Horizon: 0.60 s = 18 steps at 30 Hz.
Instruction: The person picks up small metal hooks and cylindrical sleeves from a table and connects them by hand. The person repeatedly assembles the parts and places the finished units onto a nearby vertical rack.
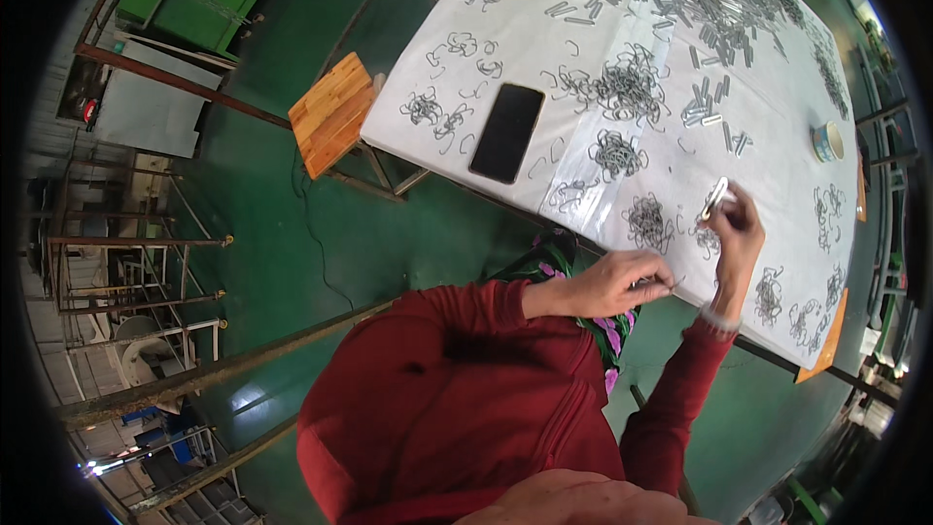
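Here, the right hand (737, 224) is up over the near part of the white surface (442, 151), and its fingers are curled in and pinching some shiny metal (717, 194). The metal sits at the tips of the thumb and fingers, tilted, and its top pokes out past them. I cannot tell if it is one bit or more. The left hand (610, 284) is lower, close to the body, by the edge. Its thumb and pointing finger are pressed together on a thin wire (678, 282), which sticks out a little toward the right. The wire is too small to tell its shape. The two hands are near each other but do not touch. A small pile of hooks (707, 236) lies just below the right hand's fingers, and a thicker pile (648, 222) is to the left of it, above the left hand. Farther off are lots of gray bars (714, 15), a black phone (507, 132) and a cup (828, 143).
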Available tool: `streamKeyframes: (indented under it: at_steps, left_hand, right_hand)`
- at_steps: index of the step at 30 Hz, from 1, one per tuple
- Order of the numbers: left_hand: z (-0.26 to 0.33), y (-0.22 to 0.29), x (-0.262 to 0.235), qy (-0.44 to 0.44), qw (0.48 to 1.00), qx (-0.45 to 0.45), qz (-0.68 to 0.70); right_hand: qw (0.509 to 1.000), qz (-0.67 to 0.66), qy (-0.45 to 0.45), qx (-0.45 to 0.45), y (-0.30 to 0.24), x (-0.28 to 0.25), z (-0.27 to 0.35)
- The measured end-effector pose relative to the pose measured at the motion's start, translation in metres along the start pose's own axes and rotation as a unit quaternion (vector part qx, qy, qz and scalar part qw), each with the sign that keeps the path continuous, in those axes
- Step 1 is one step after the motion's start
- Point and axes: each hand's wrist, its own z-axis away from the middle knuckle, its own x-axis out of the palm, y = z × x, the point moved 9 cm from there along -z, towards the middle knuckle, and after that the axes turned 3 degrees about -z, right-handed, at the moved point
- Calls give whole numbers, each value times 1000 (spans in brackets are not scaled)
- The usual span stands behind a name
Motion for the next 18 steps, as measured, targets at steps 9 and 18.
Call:
streamKeyframes:
  at_steps: [9,18]
  left_hand:
    - [-11,16,18,-59,997,-2,-44]
    - [-12,8,4,-47,997,26,-52]
  right_hand:
    - [987,-89,118,-64,-34,-21,125]
    - [964,-172,168,-113,-38,-12,132]
